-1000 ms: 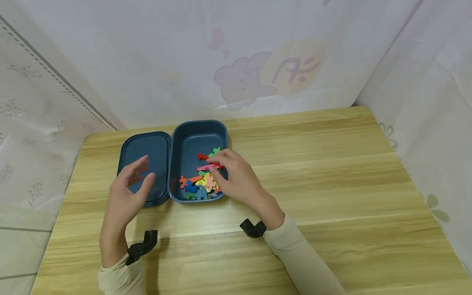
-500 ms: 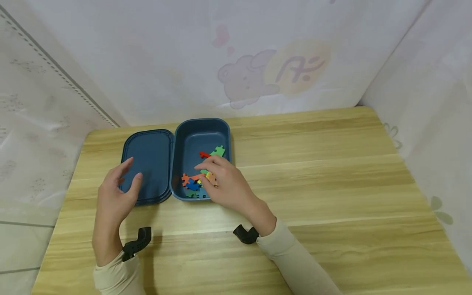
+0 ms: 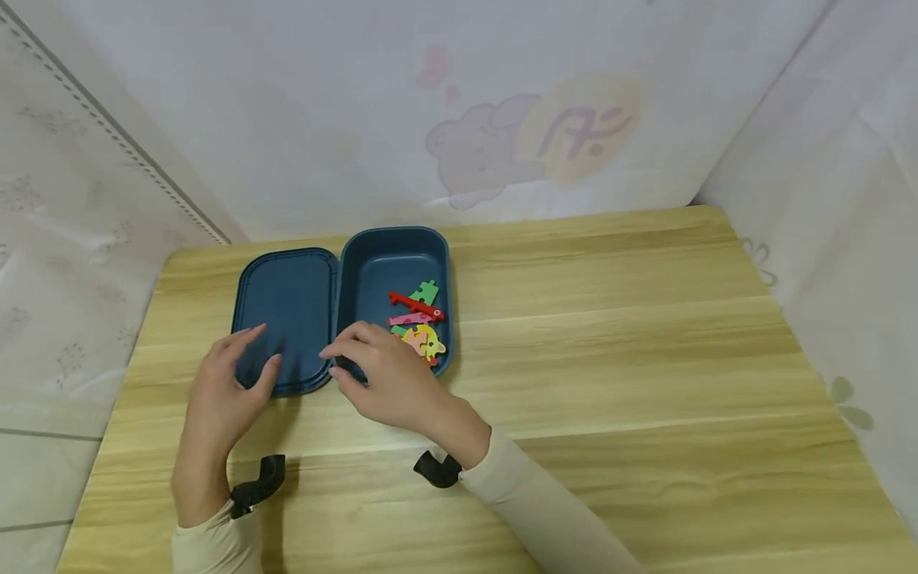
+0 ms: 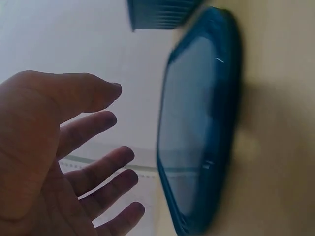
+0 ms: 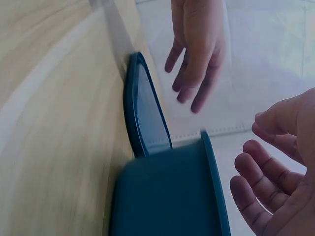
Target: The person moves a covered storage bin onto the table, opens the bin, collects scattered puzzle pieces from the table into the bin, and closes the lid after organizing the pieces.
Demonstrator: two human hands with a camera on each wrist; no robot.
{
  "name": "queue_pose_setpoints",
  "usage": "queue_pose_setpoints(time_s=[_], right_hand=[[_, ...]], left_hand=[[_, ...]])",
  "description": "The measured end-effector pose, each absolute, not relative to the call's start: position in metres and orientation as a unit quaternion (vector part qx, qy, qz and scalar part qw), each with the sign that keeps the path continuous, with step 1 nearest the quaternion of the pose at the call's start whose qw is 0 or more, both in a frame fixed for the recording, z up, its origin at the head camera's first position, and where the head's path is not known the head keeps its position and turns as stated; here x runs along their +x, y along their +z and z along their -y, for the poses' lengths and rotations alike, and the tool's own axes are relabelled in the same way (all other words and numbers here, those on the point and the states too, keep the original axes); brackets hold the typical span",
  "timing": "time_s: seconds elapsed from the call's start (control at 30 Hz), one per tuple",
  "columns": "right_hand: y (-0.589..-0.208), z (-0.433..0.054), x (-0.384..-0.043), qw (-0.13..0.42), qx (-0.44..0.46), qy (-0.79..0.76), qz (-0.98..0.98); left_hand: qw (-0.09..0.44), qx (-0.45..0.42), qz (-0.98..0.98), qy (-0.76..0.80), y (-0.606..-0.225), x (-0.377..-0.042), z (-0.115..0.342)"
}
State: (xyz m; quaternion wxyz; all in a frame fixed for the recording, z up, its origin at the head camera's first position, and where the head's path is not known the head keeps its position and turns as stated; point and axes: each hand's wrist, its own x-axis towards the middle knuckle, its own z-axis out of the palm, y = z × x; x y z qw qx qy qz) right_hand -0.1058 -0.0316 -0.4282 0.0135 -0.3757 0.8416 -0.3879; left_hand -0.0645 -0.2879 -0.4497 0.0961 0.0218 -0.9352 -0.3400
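Note:
My right hand hovers above the near left corner of a dark blue box, its fingers loosely bent and no object showing between them. Inside the box lie colourful puzzle pieces: a red one, a green one, a pink one and a yellow one. Pieces in the near left part are hidden under the right hand. My left hand hangs over the near left edge of the matching flat lid, thumb and fingers spread apart, holding nothing. In the left wrist view the lid stands clear of the fingers.
The lid lies on the wooden table directly left of the box. White patterned curtains enclose the table at the back and both sides. A black wrist mount sits on the left wrist, another on the right.
The right hand has moved left from over the pieces to the box's near left corner, uncovering the red, pink and yellow pieces. The left hand has shifted slightly left and nearer to me.

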Motion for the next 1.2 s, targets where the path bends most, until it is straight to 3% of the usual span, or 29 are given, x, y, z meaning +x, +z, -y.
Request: queue_pose_setpoints(time_s=[0.43,0.73,0.97,1.2], right_hand=[[-0.435,0.074,-0.087,0.000,-0.454,-0.291,-0.842],[-0.446,0.103,-0.075,0.081,-0.467,-0.176,-0.863],[-0.458,0.103,-0.074,0.060,-0.462,-0.126,-0.876],[-0.465,0.101,-0.076,0.080,-0.451,-0.118,-0.881]], left_hand=[[0.059,0.068,0.939,-0.331,-0.466,-0.051,0.314],[0.005,0.120,0.938,-0.326,-0.469,-0.053,0.327],[-0.040,0.206,0.921,-0.329,-0.465,-0.066,0.324],[0.000,0.293,0.907,-0.301,-0.469,-0.069,0.323]])
